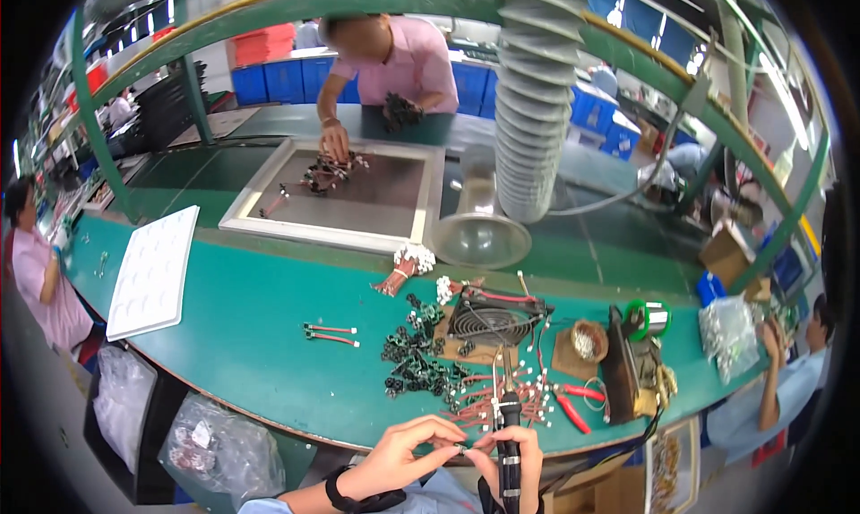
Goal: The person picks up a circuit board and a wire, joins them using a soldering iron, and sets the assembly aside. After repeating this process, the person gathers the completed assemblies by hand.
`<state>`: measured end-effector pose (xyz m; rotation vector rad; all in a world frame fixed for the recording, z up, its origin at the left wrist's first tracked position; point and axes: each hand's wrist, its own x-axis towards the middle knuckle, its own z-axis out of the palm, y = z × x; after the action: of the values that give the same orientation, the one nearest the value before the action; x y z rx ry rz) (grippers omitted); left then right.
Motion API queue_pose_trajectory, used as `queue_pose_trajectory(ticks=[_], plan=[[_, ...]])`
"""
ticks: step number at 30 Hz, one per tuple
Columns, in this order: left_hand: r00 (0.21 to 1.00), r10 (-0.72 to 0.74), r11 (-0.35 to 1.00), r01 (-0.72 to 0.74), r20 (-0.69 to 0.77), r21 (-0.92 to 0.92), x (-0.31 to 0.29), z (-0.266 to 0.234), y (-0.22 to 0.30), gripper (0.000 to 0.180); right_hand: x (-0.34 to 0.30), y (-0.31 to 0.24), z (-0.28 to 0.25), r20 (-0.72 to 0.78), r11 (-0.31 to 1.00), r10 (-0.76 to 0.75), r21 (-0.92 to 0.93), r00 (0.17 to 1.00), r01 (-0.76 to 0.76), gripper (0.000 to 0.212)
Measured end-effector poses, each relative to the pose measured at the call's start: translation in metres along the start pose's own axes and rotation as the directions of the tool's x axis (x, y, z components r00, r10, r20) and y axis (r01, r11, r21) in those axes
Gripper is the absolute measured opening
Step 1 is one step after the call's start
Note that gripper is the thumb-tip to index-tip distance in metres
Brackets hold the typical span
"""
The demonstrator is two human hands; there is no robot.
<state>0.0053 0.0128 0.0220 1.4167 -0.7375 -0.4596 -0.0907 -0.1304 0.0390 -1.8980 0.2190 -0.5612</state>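
Note:
At the table's near edge, my left hand [408, 453] pinches a small green part [461, 448] between thumb and fingertips. My right hand [521, 456] is closed round the black handle of a soldering iron [510, 417], whose tip points away from me. The right thumb and a fingertip reach the same small part from the right. Just beyond lie several red wire leads with white connectors [479, 398]. A heap of small black-and-green parts [417, 371] sits to their left. Two finished-looking leads with green ends [331, 335] lie apart on the green tabletop [251, 335].
A black fan [497, 317], red-handled pliers [578, 405], a round tin [588, 342] and a green solder spool [647, 319] stand beyond my right hand. A wire bundle [408, 268] lies near the framed tray [340, 232], where a co-worker's hand [334, 142] reaches. A ribbed duct [537, 111] hangs overhead.

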Motion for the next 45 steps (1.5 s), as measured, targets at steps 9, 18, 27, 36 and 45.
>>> queue_pose_trajectory(ticks=[9,18,27,36,45], plan=[[0.982,0.187,0.98,-0.185,-0.016,0.077,0.0,0.002,0.0,0.012,0.01,0.0,0.002,-0.051,0.996,-0.085,0.007,0.995,0.085,0.039],[0.991,0.137,0.99,-0.137,0.002,0.039,0.0,0.004,0.003,0.013,0.012,0.0,-0.001,-0.035,0.99,-0.135,-0.044,0.99,0.134,0.04],[0.998,0.054,0.995,-0.052,0.023,-0.087,-0.011,-0.003,-0.005,0.01,-0.001,0.015,-0.014,-0.084,0.983,-0.18,-0.041,0.98,0.177,0.027],[0.97,-0.138,0.854,0.015,-0.198,-0.521,-0.005,-0.056,-0.036,0.005,0.014,0.071,-0.043,-0.376,0.939,-0.26,-0.313,0.889,0.141,0.016],[0.961,-0.182,0.622,-0.052,-0.209,-0.781,-0.017,-0.071,-0.071,0.003,0.01,0.142,-0.029,-0.559,0.938,-0.274,-0.335,0.782,0.09,0.018]])
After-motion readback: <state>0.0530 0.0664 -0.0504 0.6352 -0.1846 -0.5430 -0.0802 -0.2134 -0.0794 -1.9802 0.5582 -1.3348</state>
